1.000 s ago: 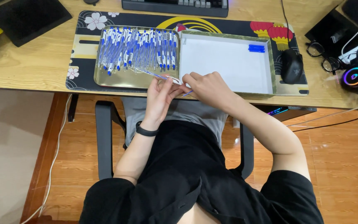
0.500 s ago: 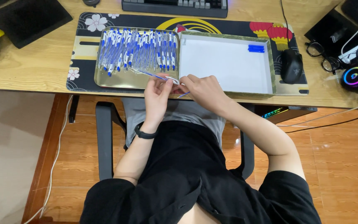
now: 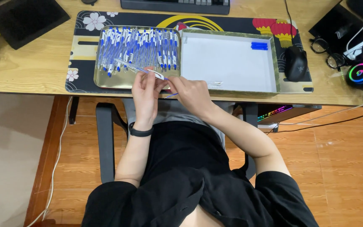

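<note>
My left hand point(image 3: 144, 93) grips a clear-barrelled blue pen point(image 3: 136, 68) that slants over the near edge of a gold metal tray point(image 3: 101, 82). Several blue and white pens point(image 3: 139, 47) fill that tray. My right hand point(image 3: 190, 91) touches the pen's near end and pinches a thin blue refill point(image 3: 172, 95) by it. Right of the tray stands a shallow white-lined box point(image 3: 227, 63) with a few blue caps point(image 3: 259, 45) in its far corner and some clear parts point(image 3: 215, 84) at its near edge.
A patterned desk mat point(image 3: 85, 46) lies under both containers. A black mouse point(image 3: 295, 63), glasses point(image 3: 328, 52) and a glowing round speaker point(image 3: 362, 73) sit to the right. A keyboard point(image 3: 175, 5) lies at the back, a black pad point(image 3: 22, 19) at the left.
Both hands have stayed at the tray's near edge, working on the pen. The thin blue refill now shows below my right hand's fingers.
</note>
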